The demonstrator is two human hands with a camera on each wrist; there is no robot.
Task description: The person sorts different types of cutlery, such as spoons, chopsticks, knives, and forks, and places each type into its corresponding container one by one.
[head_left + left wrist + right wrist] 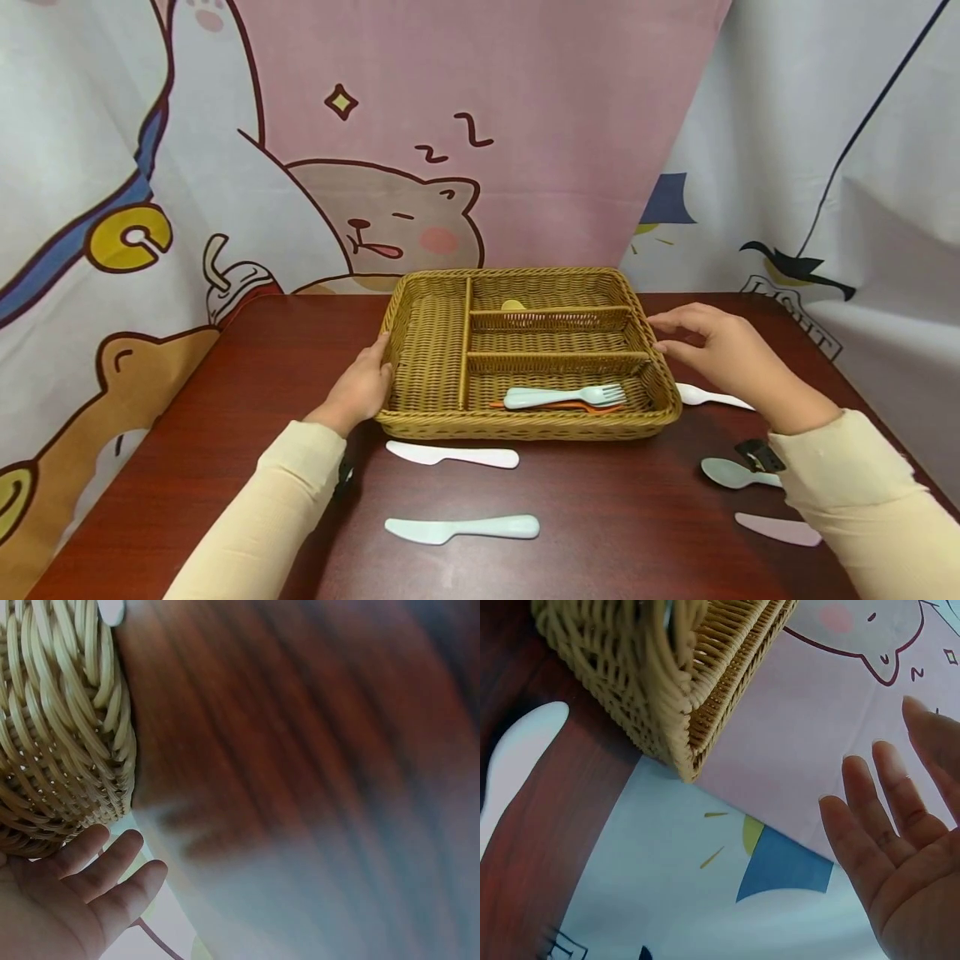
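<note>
A wicker cutlery basket [525, 427] with several compartments stands at the back of the table. My left hand [362, 387] touches its left side; in the left wrist view, the fingers [124, 889] extend loosely by the woven wall. At the right end, my right hand [712, 342] is beside the rim, and in the right wrist view its spread fingers [861, 791] hold nothing and stand apart from the basket. In the front compartment lies a pale mint fork [566, 397] over an orange piece of cutlery [600, 409]. A small yellow end [513, 305] shows in the back compartment.
In front of the basket lie a white knife [453, 454] and a pale mint knife [465, 528]. To the right are a white utensil [708, 397], a grey-green spoon [731, 473] partly under the right sleeve, and a pink knife-like piece [780, 529]. A printed curtain [570, 167] hangs behind the table.
</note>
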